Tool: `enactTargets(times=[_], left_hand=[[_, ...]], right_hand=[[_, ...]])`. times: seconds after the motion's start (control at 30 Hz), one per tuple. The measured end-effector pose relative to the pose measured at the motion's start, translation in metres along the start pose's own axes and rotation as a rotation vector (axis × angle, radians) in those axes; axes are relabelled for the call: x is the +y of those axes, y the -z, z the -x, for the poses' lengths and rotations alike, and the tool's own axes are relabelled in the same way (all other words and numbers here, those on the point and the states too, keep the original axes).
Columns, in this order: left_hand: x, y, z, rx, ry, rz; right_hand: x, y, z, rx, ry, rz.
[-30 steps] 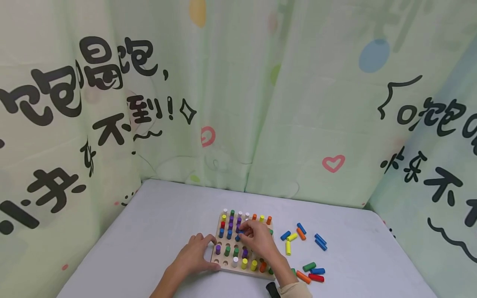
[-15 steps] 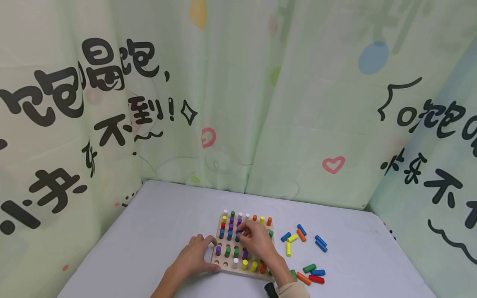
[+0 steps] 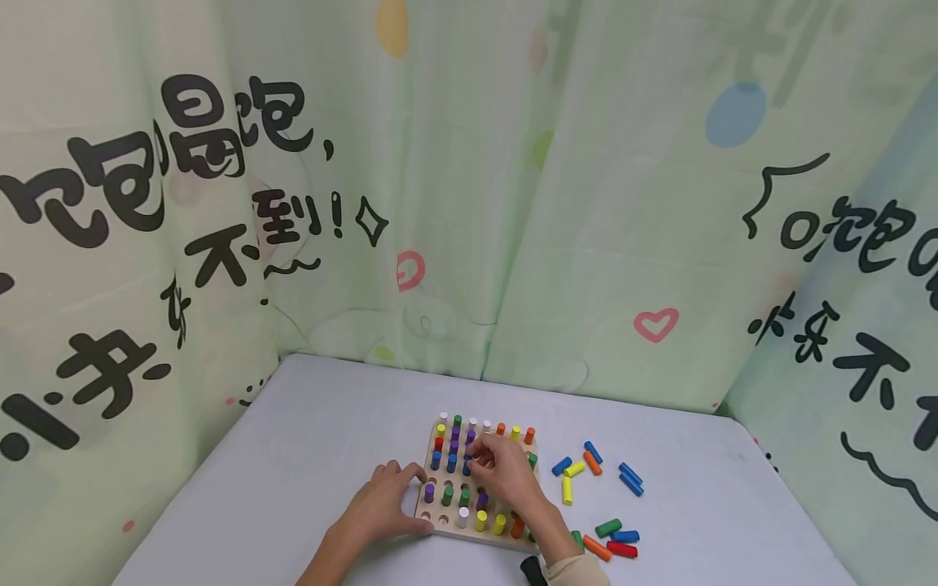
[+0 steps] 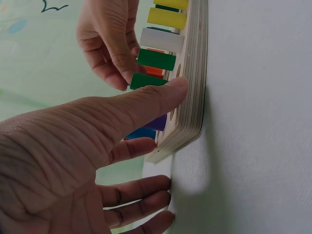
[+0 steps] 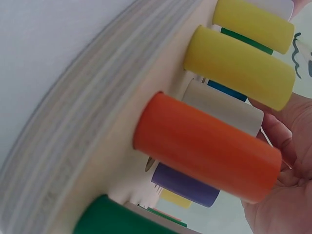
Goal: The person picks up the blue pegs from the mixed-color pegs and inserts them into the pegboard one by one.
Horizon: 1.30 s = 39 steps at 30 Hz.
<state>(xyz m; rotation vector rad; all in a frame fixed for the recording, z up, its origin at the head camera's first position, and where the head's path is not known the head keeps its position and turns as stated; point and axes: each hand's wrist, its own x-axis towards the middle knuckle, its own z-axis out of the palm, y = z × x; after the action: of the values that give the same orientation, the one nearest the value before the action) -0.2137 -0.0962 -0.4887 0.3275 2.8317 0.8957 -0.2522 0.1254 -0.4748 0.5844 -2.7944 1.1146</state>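
A wooden pegboard point(image 3: 453, 531) lies on the table in the head view, with rows of colored pegs standing in it. My left hand point(image 3: 377, 505) holds its near left corner. In the left wrist view the thumb presses the board's edge point(image 4: 192, 73) near a green peg point(image 4: 156, 59), with three fingers extended below. Above the board's middle, the thumb and index finger of my right hand point(image 3: 506, 472) pinch a blue peg point(image 3: 466, 468), mostly covered by the fingertips. The right wrist view shows an orange peg point(image 5: 207, 146) and yellow pegs in front of the right palm.
Loose blue, yellow and orange pegs, among them a yellow peg point(image 3: 567, 490), lie right of the board. Nearer are a green peg point(image 3: 608, 526), a red peg point(image 3: 622, 549) and others. A black object point(image 3: 533, 570) is beside the right sleeve point(image 3: 580, 571). Printed curtains point(image 3: 586, 244) surround the table.
The right fingertips have shifted very slightly back and left around the blue peg in the first half second, then stayed put. My left hand keeps its place on the board.
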Motion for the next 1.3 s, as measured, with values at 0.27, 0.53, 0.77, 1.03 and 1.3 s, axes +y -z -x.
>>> enactTargets(times=[0.27, 0.53, 0.77, 1.03, 1.3], left_hand=[[0.0, 0.0, 0.0, -0.001, 0.002, -0.001], [0.002, 0.0, 0.001, 0.001, 0.008, 0.002], [0.002, 0.0, 0.002, 0.003, 0.028, -0.018], [0.002, -0.001, 0.002, 0.004, 0.025, -0.013], [0.002, -0.001, 0.002, 0.005, 0.031, -0.022]], right_hand=[[-0.001, 0.001, 0.002, 0.002, -0.01, 0.005], [0.001, 0.01, 0.008, 0.009, -0.036, -0.01], [0.007, 0.018, 0.017, 0.035, -0.084, 0.009], [0.013, 0.031, 0.025, 0.092, -0.123, 0.02], [0.027, 0.046, 0.031, 0.148, -0.169, 0.031]])
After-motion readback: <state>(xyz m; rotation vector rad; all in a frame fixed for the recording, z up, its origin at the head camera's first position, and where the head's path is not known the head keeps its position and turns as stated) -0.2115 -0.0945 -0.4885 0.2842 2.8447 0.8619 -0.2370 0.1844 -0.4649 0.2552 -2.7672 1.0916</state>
